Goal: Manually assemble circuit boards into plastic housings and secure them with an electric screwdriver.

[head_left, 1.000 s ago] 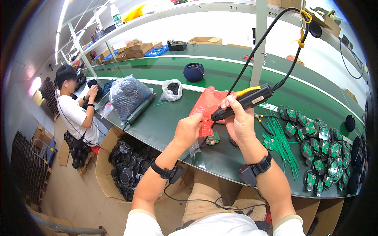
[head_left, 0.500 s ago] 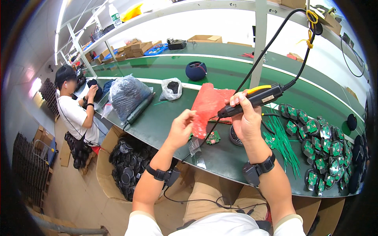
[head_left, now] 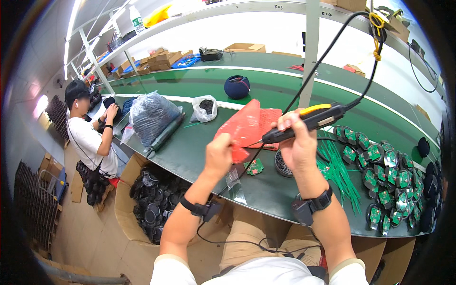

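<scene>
1 carton (head_left: 122,213) holds round black parts (head_left: 154,202). My left hand (head_left: 219,154) pinches red bubble wrap (head_left: 240,126); my right hand (head_left: 300,142) clasps a slanted black driver (head_left: 327,116).

Over the past second, we have drawn our left hand (head_left: 218,155) away from the electric screwdriver (head_left: 304,125), opening a gap where they nearly met. The red bubble wrap (head_left: 241,126) has stretched leftward with it, its flap spread wider. Our right hand (head_left: 300,142) has shifted rightward, and the thin bit (head_left: 256,143) now shows. A round container (head_left: 277,165), mostly hidden earlier, has come into view.
</scene>
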`<state>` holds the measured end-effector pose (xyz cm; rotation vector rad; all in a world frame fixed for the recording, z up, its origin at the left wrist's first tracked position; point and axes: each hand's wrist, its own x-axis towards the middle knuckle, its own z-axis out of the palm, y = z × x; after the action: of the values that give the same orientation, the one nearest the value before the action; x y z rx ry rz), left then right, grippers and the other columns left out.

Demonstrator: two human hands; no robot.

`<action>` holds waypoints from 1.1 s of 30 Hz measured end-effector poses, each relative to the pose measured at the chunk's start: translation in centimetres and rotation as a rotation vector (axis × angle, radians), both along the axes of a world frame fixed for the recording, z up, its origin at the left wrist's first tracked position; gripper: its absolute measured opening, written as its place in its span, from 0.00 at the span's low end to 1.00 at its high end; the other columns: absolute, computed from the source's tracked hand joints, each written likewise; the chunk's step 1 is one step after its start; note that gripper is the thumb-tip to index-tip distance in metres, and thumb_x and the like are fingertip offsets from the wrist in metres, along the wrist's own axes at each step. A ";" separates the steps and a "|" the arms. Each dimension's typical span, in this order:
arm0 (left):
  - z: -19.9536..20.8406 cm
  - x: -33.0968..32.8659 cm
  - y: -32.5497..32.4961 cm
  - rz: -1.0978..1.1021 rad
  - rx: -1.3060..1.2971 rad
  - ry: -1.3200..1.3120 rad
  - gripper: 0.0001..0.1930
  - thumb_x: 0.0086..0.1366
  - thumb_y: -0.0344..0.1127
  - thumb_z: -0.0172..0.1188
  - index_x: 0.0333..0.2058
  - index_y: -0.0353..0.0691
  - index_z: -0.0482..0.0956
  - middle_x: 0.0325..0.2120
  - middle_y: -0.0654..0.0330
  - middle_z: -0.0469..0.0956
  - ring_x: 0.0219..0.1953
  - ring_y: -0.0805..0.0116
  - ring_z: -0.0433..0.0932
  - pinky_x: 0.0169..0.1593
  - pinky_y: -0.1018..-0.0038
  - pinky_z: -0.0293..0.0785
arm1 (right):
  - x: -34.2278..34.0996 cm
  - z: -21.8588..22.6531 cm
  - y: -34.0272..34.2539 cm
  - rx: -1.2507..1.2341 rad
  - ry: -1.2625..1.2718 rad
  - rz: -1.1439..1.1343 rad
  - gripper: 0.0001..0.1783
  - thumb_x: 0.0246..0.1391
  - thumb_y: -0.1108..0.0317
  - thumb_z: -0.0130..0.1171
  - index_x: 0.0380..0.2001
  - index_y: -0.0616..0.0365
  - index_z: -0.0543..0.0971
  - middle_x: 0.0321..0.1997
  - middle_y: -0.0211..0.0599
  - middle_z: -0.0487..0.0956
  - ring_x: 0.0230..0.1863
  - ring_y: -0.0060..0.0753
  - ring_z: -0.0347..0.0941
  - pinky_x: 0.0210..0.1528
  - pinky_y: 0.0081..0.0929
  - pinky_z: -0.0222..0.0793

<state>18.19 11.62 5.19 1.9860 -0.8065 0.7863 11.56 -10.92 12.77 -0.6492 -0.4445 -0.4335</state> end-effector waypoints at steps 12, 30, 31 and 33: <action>-9.2 19.4 22.6 0.248 -0.655 0.385 0.18 0.70 0.13 0.53 0.54 0.36 0.78 0.49 0.57 0.85 0.48 0.68 0.85 0.53 0.73 0.81 | -6.1 0.6 -9.0 -0.044 0.161 -0.044 0.07 0.70 0.70 0.63 0.48 0.53 0.75 0.34 0.28 0.73 0.38 0.27 0.74 0.51 0.40 0.77; -1.1 -12.9 -1.1 -0.074 -0.080 0.199 0.07 0.64 0.21 0.69 0.41 0.35 0.84 0.38 0.57 0.82 0.37 0.66 0.81 0.44 0.73 0.78 | -10.6 -4.6 -16.7 -0.772 0.494 -0.569 0.17 0.61 0.68 0.74 0.49 0.61 0.82 0.42 0.32 0.86 0.43 0.27 0.84 0.47 0.31 0.78; -1.2 -15.0 -3.3 -0.173 0.011 0.356 0.12 0.61 0.24 0.72 0.45 0.36 0.86 0.41 0.55 0.84 0.39 0.62 0.83 0.46 0.71 0.80 | -11.0 -5.1 -16.7 -0.866 0.544 -0.632 0.18 0.61 0.68 0.74 0.51 0.62 0.81 0.42 0.34 0.87 0.45 0.28 0.84 0.48 0.33 0.79; -1.9 -16.5 -7.5 -0.340 0.199 0.447 0.30 0.57 0.36 0.80 0.58 0.37 0.81 0.52 0.50 0.83 0.54 0.48 0.81 0.60 0.58 0.78 | -12.4 -6.1 -16.8 -1.047 0.613 -0.736 0.22 0.60 0.67 0.75 0.55 0.63 0.81 0.44 0.37 0.88 0.48 0.31 0.85 0.50 0.35 0.79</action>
<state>1.68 4.16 3.29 2.0136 -0.9388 0.0591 -0.84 -27.70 6.70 -1.9227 0.2296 -0.6510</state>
